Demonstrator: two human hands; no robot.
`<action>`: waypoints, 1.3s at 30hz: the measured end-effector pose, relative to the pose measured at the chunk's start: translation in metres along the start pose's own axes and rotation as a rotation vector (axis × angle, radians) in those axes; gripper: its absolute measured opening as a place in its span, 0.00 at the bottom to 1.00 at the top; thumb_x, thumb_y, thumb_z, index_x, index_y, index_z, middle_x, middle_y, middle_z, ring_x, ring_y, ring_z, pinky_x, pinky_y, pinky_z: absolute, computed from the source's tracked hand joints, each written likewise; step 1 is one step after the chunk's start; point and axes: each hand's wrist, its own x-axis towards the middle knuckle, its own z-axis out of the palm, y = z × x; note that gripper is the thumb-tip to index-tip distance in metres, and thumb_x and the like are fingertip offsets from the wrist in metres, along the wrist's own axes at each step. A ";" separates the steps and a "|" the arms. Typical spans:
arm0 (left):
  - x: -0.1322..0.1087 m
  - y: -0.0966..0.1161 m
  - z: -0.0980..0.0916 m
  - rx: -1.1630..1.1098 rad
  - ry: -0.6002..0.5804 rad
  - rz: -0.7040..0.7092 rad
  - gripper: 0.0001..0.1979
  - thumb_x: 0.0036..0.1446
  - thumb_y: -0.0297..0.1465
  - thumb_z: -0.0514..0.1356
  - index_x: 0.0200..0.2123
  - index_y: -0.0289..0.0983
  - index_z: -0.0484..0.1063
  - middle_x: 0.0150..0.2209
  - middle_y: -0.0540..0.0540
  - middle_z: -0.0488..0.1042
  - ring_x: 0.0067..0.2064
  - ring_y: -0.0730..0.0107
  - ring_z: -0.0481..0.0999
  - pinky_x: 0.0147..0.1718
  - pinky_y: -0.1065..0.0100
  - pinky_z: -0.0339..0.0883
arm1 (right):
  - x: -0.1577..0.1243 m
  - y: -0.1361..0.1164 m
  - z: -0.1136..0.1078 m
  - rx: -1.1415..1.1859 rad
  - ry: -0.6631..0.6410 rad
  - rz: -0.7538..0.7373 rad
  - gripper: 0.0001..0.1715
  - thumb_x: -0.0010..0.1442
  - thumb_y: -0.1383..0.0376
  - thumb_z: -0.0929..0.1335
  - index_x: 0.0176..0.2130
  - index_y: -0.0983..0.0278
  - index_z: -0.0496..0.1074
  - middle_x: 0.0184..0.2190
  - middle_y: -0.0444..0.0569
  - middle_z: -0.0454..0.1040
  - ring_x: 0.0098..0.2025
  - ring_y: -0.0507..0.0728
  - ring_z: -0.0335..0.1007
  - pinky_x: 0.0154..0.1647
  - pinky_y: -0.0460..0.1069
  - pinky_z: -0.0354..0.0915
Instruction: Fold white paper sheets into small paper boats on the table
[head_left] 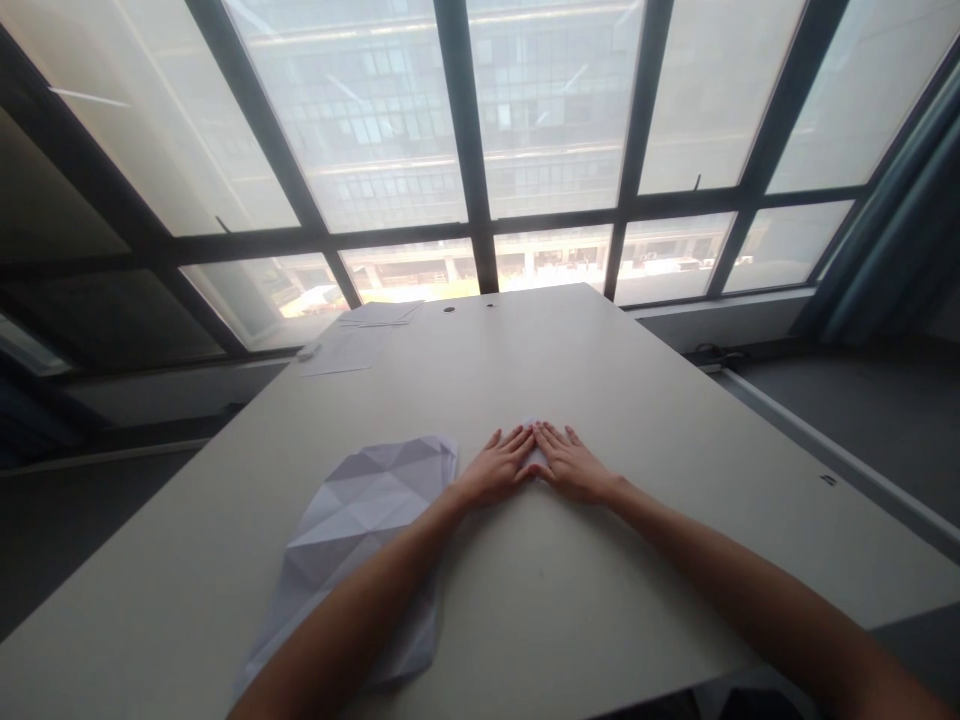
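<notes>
A small white piece of paper (537, 457) lies on the table, mostly covered by my two hands. My left hand (496, 467) rests flat on its left side with the fingers stretched out. From the right, my right hand (568, 463) lies flat on it too, fingers spread. The fingertips and thumbs of both hands meet over the paper, so its full shape is hidden. Left of my hands are larger creased white sheets (360, 500), marked with a pattern of folds. My left forearm passes over them and hides part of them.
Flat white sheets (349, 350) lie at the table's far left corner. Two small dark round spots, one of them a disc (449, 309), are near the far edge. The white table (675, 560) reaches toward large windows (555, 110). A blue curtain (885, 200) hangs at the right.
</notes>
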 end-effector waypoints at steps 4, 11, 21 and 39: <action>-0.003 -0.004 0.001 0.039 -0.009 -0.056 0.35 0.66 0.51 0.41 0.69 0.38 0.41 0.69 0.39 0.44 0.70 0.60 0.41 0.65 0.53 0.35 | -0.003 0.004 -0.002 -0.015 -0.030 0.039 0.47 0.65 0.41 0.48 0.70 0.69 0.41 0.70 0.57 0.40 0.71 0.62 0.30 0.69 0.63 0.31; -0.009 -0.010 0.001 0.072 -0.022 -0.208 0.37 0.66 0.52 0.40 0.69 0.34 0.45 0.69 0.35 0.43 0.70 0.54 0.41 0.64 0.46 0.36 | -0.009 0.015 -0.006 -0.013 -0.087 0.125 0.51 0.63 0.38 0.48 0.69 0.69 0.41 0.70 0.58 0.35 0.71 0.63 0.26 0.67 0.66 0.25; -0.009 -0.016 0.014 0.077 0.014 -0.309 0.40 0.65 0.52 0.37 0.68 0.27 0.44 0.69 0.31 0.40 0.70 0.50 0.37 0.64 0.46 0.35 | -0.012 0.024 -0.007 -0.018 -0.101 0.219 0.49 0.65 0.41 0.48 0.70 0.70 0.39 0.70 0.57 0.35 0.71 0.64 0.27 0.66 0.69 0.27; -0.002 -0.007 0.001 -0.049 0.092 -0.140 0.23 0.68 0.38 0.47 0.64 0.44 0.59 0.67 0.45 0.56 0.68 0.61 0.51 0.65 0.52 0.45 | 0.001 0.026 -0.001 0.042 0.157 0.282 0.27 0.69 0.58 0.56 0.62 0.67 0.61 0.65 0.58 0.58 0.68 0.63 0.46 0.66 0.64 0.42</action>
